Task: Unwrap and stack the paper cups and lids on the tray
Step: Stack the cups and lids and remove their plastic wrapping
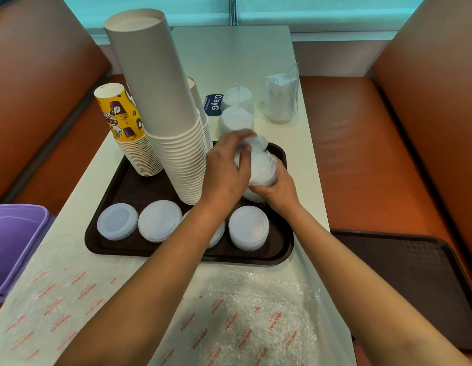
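**Both hands on a wrapped bundle of lids above the tray**

At the centre of the frame, both hands worked on one wrapped stack of lids (263, 165), held over the far right part of the brown tray (282, 249). The left hand (225, 167) reached in from the lower left, its fingers curled over the top of the bundle and pinching the clear plastic wrap where it bunched near the upper end. The right hand (278, 187) cupped the bundle from below and the right, fingers wrapped around its lower end. Neither hand was spread wide; both were closed on the package.

On the tray, left of the hands, stood a tall stack of white paper cups (171, 122), upside down, with a shorter stack of yellow printed cups (129, 133) just beside it in the upper left. A thinner white cup stack (203, 112) rose behind the tall one. Along the tray's near edge lay four low piles of unwrapped lids (249, 229), the third partly hidden by the left forearm.

Beyond the tray, on the white table (303, 143), sat two more wrapped lid bundles (236, 114) and, near the right edge, a wrapped sleeve of clear cups (281, 100). Loose plastic wrap (256, 307) with red print filled the lower part of the frame. A purple bin (13, 239) sat at the left edge, and a second brown tray (414, 281) lay on the orange seat at the right.
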The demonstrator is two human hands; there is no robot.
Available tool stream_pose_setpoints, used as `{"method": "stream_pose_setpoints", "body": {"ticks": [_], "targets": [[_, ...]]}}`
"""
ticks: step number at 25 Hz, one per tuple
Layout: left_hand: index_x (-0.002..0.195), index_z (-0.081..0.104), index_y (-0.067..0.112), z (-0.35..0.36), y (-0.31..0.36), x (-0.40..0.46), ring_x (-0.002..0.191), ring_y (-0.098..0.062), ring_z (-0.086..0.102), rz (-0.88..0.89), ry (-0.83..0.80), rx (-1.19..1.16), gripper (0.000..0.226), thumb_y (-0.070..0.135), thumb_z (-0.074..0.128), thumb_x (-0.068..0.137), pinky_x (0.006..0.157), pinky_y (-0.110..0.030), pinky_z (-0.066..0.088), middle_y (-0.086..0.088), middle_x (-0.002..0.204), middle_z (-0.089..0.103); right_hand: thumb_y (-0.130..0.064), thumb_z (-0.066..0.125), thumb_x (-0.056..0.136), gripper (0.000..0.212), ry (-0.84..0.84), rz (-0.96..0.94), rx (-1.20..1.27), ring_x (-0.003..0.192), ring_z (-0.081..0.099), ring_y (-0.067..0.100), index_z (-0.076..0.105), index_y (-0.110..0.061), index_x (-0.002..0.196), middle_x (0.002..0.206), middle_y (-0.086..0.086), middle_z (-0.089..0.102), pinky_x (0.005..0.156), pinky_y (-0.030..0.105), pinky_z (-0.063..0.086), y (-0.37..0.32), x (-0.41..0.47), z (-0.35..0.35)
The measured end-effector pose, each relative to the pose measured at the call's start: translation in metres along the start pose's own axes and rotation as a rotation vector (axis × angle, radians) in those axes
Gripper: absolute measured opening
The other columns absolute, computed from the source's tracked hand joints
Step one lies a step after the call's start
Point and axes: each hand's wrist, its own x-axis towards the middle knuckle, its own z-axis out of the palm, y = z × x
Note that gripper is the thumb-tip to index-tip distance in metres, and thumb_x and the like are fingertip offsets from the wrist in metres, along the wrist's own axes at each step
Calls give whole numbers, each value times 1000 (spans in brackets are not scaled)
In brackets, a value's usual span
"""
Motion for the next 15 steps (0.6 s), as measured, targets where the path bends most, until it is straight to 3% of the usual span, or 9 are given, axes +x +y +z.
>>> {"method": "stream_pose_setpoints", "body": {"ticks": [4,7,9,15], "targets": [[107,65,10,-6,-34,-58,102,-15,58,250,-216,35,30,-4,57,81,95,-30,45,-7,102,68,-55,74,50,97,-11,13,-33,117,50,10,42,-24,136,129,-4,54,96,22,39,-1,1,0],[107,60,19,-7,-56,-88,108,-14,54,285,-400,89,31,8,51,80,104,-31,34,-4,105,69,-44,76,57,92,1,8,-67,116,46,8,41,-19,137,130,-2,52,98,21,36,-1,1,0],[105,65,15,-8,-61,-99,109,-14,53,286,-494,101,33,17,52,75,105,-28,31,-3,106,68,-42,76,58,89,0,6,-69,115,46,8,41,-18,137,129,-2,52,98,21,36,-1,1,0],[95,69,11,-4,-68,-102,100,-11,54,376,-475,168,26,31,64,78,100,-31,37,-2,97,67,-43,75,59,88,5,-5,-74,114,46,7,41,-19,136,127,-4,52,97,22,37,-2,0,0]]}}
